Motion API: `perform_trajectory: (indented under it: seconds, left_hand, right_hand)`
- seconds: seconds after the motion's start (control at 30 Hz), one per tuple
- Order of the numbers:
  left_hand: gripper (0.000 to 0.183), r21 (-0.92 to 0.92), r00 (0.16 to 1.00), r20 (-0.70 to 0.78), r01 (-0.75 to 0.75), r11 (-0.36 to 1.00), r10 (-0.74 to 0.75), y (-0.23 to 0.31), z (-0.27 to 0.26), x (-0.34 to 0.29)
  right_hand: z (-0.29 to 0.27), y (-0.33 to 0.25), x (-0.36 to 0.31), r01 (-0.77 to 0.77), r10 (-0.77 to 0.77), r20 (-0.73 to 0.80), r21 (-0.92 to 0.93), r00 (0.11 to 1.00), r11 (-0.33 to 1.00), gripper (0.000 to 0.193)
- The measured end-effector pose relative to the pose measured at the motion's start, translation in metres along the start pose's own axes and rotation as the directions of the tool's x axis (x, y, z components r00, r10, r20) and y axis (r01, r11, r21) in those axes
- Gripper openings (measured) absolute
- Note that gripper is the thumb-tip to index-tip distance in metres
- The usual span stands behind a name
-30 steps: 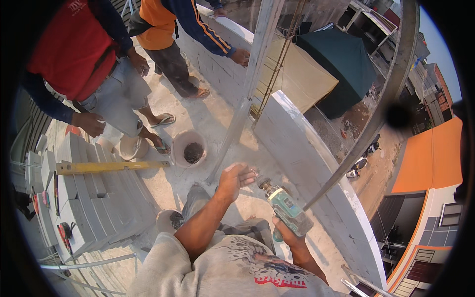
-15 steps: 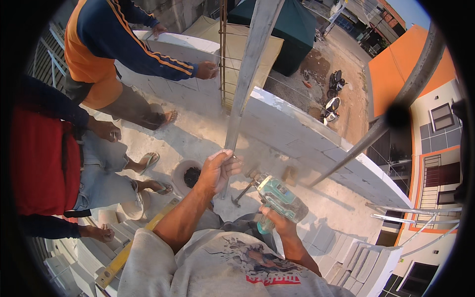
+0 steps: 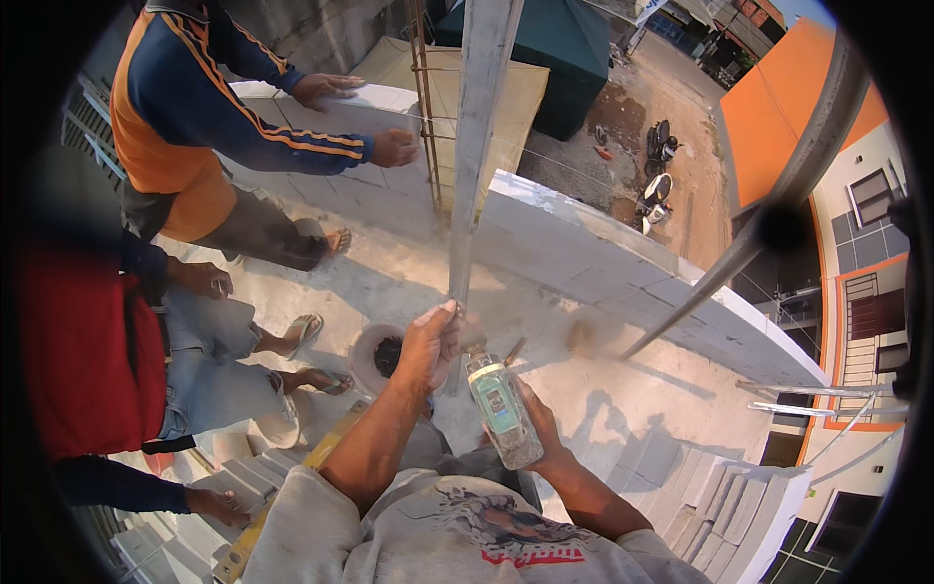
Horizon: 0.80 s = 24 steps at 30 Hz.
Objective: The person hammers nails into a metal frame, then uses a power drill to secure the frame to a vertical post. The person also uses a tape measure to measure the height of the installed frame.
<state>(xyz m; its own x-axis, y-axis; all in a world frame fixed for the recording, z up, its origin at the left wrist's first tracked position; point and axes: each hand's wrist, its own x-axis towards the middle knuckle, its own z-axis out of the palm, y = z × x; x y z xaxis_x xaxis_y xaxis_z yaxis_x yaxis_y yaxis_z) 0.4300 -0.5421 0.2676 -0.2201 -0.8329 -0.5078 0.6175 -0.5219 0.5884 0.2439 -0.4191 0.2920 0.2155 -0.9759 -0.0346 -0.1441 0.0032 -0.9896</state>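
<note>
My right hand [image 3: 541, 420] is wrapped round a dusty teal cordless drill [image 3: 501, 414]. Its handle is mostly hidden under the body, and its nose points up at my left fingertips. My left hand [image 3: 431, 341] pinches a small thin metal piece [image 3: 459, 308], perhaps a screw, against or just beside an upright grey metal post [image 3: 471, 156]. Whether the drill's tip touches that piece is too blurred to tell.
A low white block wall [image 3: 623, 263] runs beyond the post. A bucket [image 3: 365, 360] stands left of my forearm; a yellow level [image 3: 326, 438] lies there too. White blocks [image 3: 715, 496] are stacked at lower right. Two people stand at left. A slanting pole [image 3: 710, 292] crosses the right.
The drill has swung left and turned more upright, its nose closer to my left fingers. My left hand stays pinched by the post. The far person's hand has slid along the wall top.
</note>
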Motion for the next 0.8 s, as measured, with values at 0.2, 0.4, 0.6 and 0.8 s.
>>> perform_trajectory:
  seconds: [0.2, 0.4, 0.6, 0.8]
  left_hand:
    - [0.027, -0.033, 0.999, -0.013, 0.045, 0.998, -0.045, 0.0, -0.014, 0.048]
    - [0.045, 0.605, 0.962, -0.104, -0.14, 0.784, 0.253, 0.012, -0.068, 0.125]
    - [0.059, 0.544, 0.902, 0.173, -0.423, 0.725, 0.396, 0.023, -0.074, 0.205]
    - [0.072, 0.424, 0.941, 0.261, -0.313, 0.85, 0.217, 0.028, -0.055, 0.254]
  right_hand:
    - [0.055, 0.038, 0.024, -0.138, 0.352, -0.146, 0.733, 0.925, 0.666, 0.053]
    - [0.091, 0.101, 0.07, 0.005, 0.141, -0.494, 0.283, 0.858, 0.959, 0.041]
    - [0.094, 0.138, 0.096, 0.013, -0.173, -0.422, -0.355, 0.89, 0.935, 0.077]
    - [0.099, 0.146, 0.124, 0.038, -0.21, -0.414, -0.387, 0.886, 0.921, 0.076]
